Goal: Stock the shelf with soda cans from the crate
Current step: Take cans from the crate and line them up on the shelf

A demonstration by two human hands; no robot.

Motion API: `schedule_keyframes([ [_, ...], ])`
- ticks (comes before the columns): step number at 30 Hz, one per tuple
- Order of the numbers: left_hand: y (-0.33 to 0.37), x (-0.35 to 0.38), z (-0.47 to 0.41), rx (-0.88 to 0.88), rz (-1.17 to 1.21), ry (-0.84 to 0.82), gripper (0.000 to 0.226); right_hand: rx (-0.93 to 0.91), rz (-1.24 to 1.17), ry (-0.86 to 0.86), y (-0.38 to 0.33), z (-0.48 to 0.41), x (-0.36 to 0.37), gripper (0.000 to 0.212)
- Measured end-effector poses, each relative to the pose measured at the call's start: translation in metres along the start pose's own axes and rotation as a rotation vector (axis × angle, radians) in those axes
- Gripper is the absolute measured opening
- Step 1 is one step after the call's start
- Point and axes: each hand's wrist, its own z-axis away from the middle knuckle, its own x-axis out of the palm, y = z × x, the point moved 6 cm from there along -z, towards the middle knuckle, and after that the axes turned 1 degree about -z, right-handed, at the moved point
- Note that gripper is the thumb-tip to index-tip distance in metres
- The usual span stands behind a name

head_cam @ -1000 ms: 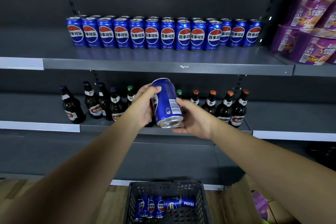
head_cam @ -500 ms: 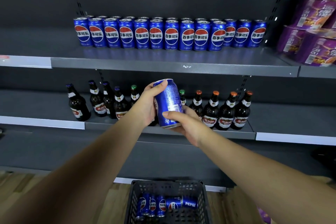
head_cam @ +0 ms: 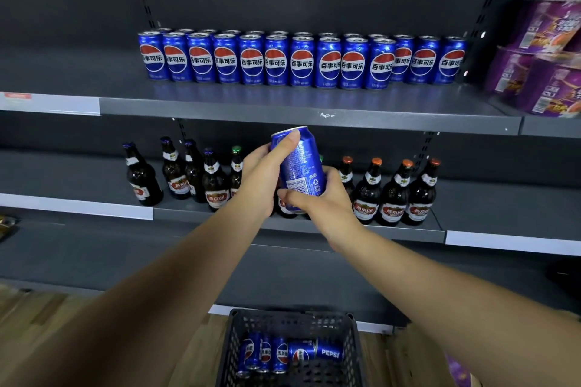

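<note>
I hold one blue soda can (head_cam: 300, 163) nearly upright in front of the middle shelf. My left hand (head_cam: 262, 174) grips its left side, thumb up near the rim. My right hand (head_cam: 317, 198) wraps around its lower part from the right. On the grey upper shelf (head_cam: 283, 104) stand two rows of blue soda cans (head_cam: 301, 61), several in each, labels facing out. Below me the dark plastic crate (head_cam: 239, 333) holds several more cans (head_cam: 286, 353) lying on their sides.
Brown glass bottles (head_cam: 393, 195) line the middle shelf behind my hands, left and right. Purple packaged boxes (head_cam: 540, 72) are stacked at the upper shelf's right end. In front of the can rows is a strip of bare shelf. Wooden floor lies beside the crate.
The can has turned from tilted, bottom toward me, to nearly upright. My right hand slid from its base round its lower side. The view has moved closer to the shelf.
</note>
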Motion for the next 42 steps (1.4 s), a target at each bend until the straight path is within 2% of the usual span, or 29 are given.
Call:
schedule_keyframes([
  [9, 0.009, 0.002, 0.001, -0.001, 0.021, -0.055, 0.02, 0.185, -0.053, -0.358, -0.006, -0.002, -0.006, 0.063],
  [12, 0.009, 0.007, 0.002, -0.004, 0.034, -0.097, 0.023, 0.278, -0.131, -0.456, -0.004, 0.001, -0.002, 0.054],
  [14, 0.007, 0.009, 0.003, -0.017, 0.038, -0.112, 0.031, 0.284, -0.152, -0.433, -0.002, 0.0, -0.002, 0.055],
  [16, 0.005, 0.009, 0.003, -0.037, 0.048, -0.108, 0.035, 0.249, -0.161, -0.39, -0.002, -0.001, 0.0, 0.048],
  [21, 0.002, 0.005, 0.004, -0.095, -0.006, -0.086, 0.068, 0.151, -0.069, -0.262, -0.002, 0.002, 0.001, 0.028],
  [23, 0.003, 0.004, 0.005, -0.098, -0.003, -0.087, 0.07, 0.075, -0.021, -0.238, -0.004, 0.004, 0.0, 0.024],
  [25, 0.005, 0.003, 0.006, -0.09, 0.007, -0.08, 0.068, 0.013, 0.039, -0.194, -0.007, 0.004, -0.001, 0.028],
  [29, 0.007, 0.006, 0.01, -0.07, -0.002, -0.047, 0.068, -0.041, 0.192, -0.09, -0.008, 0.001, -0.001, 0.056],
  [35, 0.009, -0.003, 0.009, -0.084, -0.033, 0.015, 0.041, -0.018, 0.228, -0.203, -0.014, 0.005, 0.004, 0.054],
  [39, 0.019, -0.007, 0.007, -0.04, -0.047, -0.069, 0.012, 0.082, 0.067, -0.348, -0.012, 0.01, 0.009, 0.052],
  [42, 0.026, -0.006, 0.008, -0.03, -0.075, -0.14, 0.009, 0.202, -0.023, -0.474, -0.006, 0.012, 0.017, 0.061],
])
